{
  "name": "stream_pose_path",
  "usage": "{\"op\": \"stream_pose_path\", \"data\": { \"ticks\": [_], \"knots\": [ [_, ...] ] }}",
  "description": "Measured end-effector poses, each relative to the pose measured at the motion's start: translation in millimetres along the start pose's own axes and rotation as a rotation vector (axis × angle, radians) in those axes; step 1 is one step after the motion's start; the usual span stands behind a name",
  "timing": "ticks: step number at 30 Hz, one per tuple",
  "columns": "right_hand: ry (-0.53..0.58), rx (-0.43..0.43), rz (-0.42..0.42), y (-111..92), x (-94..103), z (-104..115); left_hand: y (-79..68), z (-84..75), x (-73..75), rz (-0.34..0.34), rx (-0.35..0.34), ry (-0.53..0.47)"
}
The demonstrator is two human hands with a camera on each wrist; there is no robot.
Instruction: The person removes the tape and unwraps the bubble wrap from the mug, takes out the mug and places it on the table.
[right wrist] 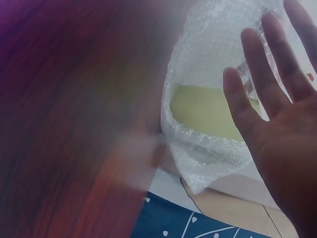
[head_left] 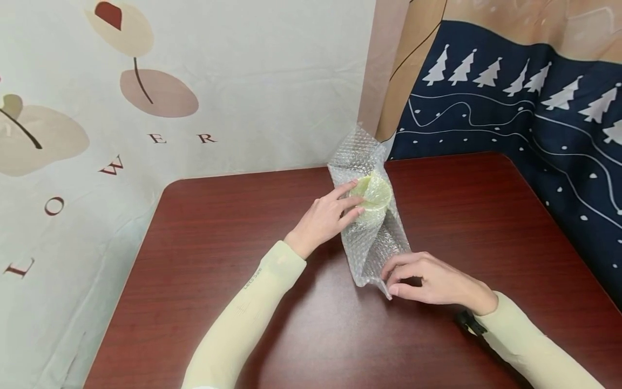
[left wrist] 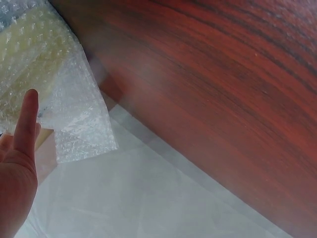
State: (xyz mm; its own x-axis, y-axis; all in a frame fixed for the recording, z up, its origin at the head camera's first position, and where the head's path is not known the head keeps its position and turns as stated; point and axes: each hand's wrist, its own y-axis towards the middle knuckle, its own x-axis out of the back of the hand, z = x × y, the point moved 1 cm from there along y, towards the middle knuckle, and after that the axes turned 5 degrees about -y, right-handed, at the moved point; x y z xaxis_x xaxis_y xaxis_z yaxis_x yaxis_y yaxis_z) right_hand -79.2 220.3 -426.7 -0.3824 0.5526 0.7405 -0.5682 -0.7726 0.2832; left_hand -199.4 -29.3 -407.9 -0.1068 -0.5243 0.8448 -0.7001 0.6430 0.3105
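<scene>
A pale green round cup-like object (head_left: 378,193) lies in a sheet of clear bubble wrap (head_left: 357,148) near the table's back edge. My left hand (head_left: 324,219) reaches over from the left, its fingers extended and resting on the wrapped object. In the left wrist view, one straight finger overlaps the wrap (left wrist: 84,119). At the wrap's near end, my right hand (head_left: 434,281) pinches the loose corner between thumb and fingertips. The right wrist view looks past the fingers into a fold of wrap, with the green side (right wrist: 205,109) showing inside.
The dark red-brown table (head_left: 218,210) has rounded back corners. Behind it hangs a pale printed cloth (head_left: 272,97) with flower shapes and letters. A navy cloth (head_left: 486,116) with white trees hangs at the back right.
</scene>
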Motion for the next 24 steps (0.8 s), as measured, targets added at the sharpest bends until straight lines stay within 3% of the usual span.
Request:
{"op": "stream_pose_path", "data": {
  "ticks": [3, 5, 13, 16, 20, 24],
  "knots": [
    [0.005, 0.011, 0.005, 2.1, 2.1, -0.4, -0.4, 0.5, -0.2, 0.0, -0.001, 0.003],
    [-0.014, 0.017, -0.037, 4.1, 6.6, -1.1, -0.4, 0.5, -0.2, 0.002, -0.001, 0.005],
    [-0.233, -0.113, -0.423, 19.3, 35.0, -7.7, 0.4, -0.4, -0.6, 0.011, 0.003, 0.007],
    [-0.332, -0.194, -0.509, 26.0, 40.5, -12.5, 0.3, -0.2, -0.9, 0.01, -0.001, 0.005],
    [-0.417, -0.298, -0.505, 34.2, 44.3, -20.7, -0.3, -0.2, -0.5, 0.005, -0.001, 0.001],
    [-0.449, -0.319, -0.453, 41.3, 44.8, -29.0, -0.6, -0.4, -0.2, 0.002, -0.01, 0.004]
  ]
}}
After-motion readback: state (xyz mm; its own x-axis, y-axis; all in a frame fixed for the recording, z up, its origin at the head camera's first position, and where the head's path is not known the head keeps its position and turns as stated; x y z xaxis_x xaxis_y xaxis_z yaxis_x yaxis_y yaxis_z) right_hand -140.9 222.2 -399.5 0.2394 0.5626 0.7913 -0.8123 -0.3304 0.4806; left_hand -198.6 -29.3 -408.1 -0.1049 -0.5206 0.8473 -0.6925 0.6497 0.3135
